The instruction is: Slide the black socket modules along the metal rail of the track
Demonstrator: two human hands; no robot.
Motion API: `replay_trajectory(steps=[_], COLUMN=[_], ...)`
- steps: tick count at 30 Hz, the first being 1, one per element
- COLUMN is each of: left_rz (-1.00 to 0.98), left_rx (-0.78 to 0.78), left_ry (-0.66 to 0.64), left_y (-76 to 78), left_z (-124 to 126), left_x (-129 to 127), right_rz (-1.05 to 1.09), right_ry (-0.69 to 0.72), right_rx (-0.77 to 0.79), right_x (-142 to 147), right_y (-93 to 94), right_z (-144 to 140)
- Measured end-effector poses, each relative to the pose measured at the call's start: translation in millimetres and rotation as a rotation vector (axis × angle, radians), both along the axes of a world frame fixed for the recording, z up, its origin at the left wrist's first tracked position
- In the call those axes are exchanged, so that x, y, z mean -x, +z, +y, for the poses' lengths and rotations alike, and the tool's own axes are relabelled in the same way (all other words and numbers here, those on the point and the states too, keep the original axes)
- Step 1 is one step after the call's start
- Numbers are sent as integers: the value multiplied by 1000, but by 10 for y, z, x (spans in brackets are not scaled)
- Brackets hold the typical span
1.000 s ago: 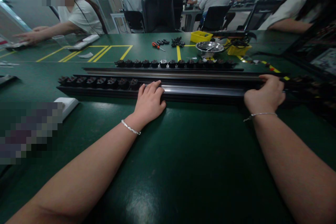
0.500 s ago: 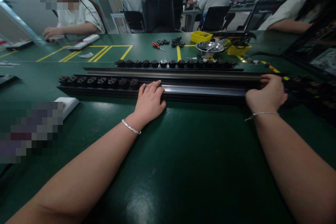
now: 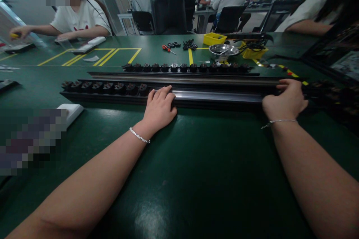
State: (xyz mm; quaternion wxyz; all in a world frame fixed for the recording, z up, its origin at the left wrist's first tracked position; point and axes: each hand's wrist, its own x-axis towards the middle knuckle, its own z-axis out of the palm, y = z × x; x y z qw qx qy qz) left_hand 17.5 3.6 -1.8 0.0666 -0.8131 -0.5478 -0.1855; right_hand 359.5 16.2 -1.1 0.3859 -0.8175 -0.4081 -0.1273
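A long black rail [image 3: 218, 96] lies crosswise on the green table, with several black round socket-like modules [image 3: 108, 86] seated along its left part. My left hand [image 3: 159, 106] grips the rail beside the last of these modules, fingers over the top and thumb at the near side. At the rail's right end is my right hand [image 3: 286, 101], its fingers curled in and pressed together. Whatever they hold is hidden behind the hand. Just behind lies a second black rail [image 3: 196, 79], and beyond it a row of similar modules [image 3: 183, 68].
Farther back are an orange-handled screwdriver [image 3: 169, 49], black parts [image 3: 188, 44], a metal bowl [image 3: 223, 51] and a yellow bin [image 3: 214, 39]. Dark parts [image 3: 333, 95] are heaped at the right. A white object [image 3: 74, 110] lies near left. A co-worker [image 3: 84, 16] sits across the table.
Both my hands and the rail stay practically in place. The co-worker across the table has stretched an arm out to the left, with something yellow at the hand.
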Motion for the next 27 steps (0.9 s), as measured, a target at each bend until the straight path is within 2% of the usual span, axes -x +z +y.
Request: replay_trajectory(steps=[7,20,27], left_rz=[18,20,-2], left_rx=[-15,-25,-14], left_ry=[2,11,-4], left_y=[-6,-16,-10], left_z=[4,6,2], left_x=[-1,-1,3], right_rz=[60,-1,80], right_ry=[-48,-39,-94], right_rx=[12,-29,-22], right_x=[-45,-105,-94], right_y=[35,-21,17], right_z=[-20,13,14])
